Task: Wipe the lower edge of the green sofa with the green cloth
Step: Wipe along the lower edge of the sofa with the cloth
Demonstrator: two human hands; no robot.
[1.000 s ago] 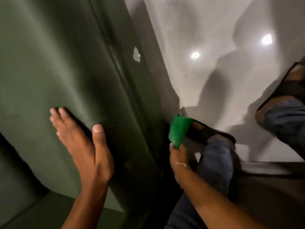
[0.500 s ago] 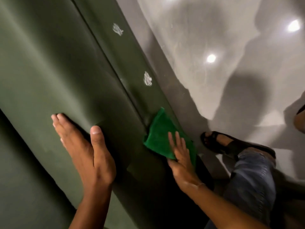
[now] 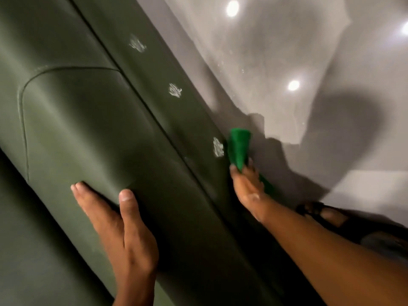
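The right hand [image 3: 247,186] is pinching the green cloth [image 3: 239,146] at the sofa's [image 3: 88,120] lower band, just beside a white smudge [image 3: 218,147]; two more smudges are lying farther along from the grip. The left hand [image 3: 117,221] is bracing flat, fingers spread, holding nothing. The bunched cloth may be skimming past the smudge, leaving it.

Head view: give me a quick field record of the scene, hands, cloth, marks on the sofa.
left hand: flat on the sofa cushion front, holds nothing
right hand: grips the cloth at the sofa's lower edge
cloth: green, bunched, sticks up past the fingers, beside the nearest mark
marks: three whitish smudges along the lower band, near, middle, far
floor: glossy, pale, light reflections
foot: in a dark sandal, on the floor at right
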